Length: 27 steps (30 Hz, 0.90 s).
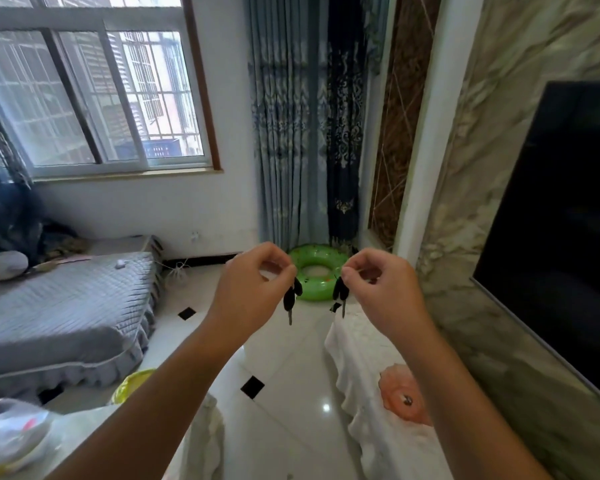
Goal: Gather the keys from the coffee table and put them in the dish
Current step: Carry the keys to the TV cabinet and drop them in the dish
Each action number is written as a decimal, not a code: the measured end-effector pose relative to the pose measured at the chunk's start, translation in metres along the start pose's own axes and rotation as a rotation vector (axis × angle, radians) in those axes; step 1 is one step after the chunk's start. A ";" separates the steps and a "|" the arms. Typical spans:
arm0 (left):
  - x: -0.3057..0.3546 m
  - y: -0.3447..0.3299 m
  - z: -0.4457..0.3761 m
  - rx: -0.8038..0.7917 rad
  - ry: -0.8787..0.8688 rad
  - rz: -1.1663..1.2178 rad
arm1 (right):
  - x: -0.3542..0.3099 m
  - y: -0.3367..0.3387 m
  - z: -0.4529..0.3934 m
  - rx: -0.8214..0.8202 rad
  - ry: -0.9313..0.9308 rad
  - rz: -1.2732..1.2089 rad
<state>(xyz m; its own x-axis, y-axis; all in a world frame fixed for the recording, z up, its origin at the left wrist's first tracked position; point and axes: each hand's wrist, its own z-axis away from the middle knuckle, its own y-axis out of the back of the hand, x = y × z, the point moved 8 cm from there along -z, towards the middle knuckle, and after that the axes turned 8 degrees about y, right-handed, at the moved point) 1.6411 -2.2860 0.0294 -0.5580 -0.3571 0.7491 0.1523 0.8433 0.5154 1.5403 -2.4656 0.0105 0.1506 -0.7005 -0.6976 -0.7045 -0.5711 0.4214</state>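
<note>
Both of my arms are stretched out in front of me at chest height. My left hand [253,289] pinches a bunch of black-headed keys [291,299] that dangles below its fingertips. My right hand [378,289] pinches a second bunch of black-headed keys [340,292] the same way. The two bunches hang a short gap apart over the tiled floor. A pink-orange dish [395,386] with a small dark object in it lies on the white-draped cabinet [364,348] at the lower right, well below my right forearm.
A grey sofa [66,306] fills the left. A white-covered table [84,441] with a plastic bag [11,434] is at the lower left. A green swim ring [317,268] lies by the curtains. A dark TV [561,220] hangs on the right wall.
</note>
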 end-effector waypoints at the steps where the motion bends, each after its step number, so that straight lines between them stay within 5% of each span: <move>1: 0.000 -0.010 -0.006 -0.001 0.004 -0.002 | 0.009 0.003 -0.005 -0.003 0.000 -0.003; 17: -0.035 -0.241 -0.157 -0.365 -0.041 0.116 | 0.206 0.043 -0.071 0.207 -0.375 0.096; 27: -0.029 -0.345 -0.226 -0.539 -0.099 0.220 | 0.273 0.070 -0.114 0.288 -0.441 0.255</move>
<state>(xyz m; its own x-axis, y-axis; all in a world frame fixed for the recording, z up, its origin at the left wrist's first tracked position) 1.7895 -2.6572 -0.0759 -0.5359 -0.1352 0.8334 0.6516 0.5614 0.5101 1.6111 -2.7459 -0.0840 -0.3083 -0.5207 -0.7961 -0.8500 -0.2250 0.4764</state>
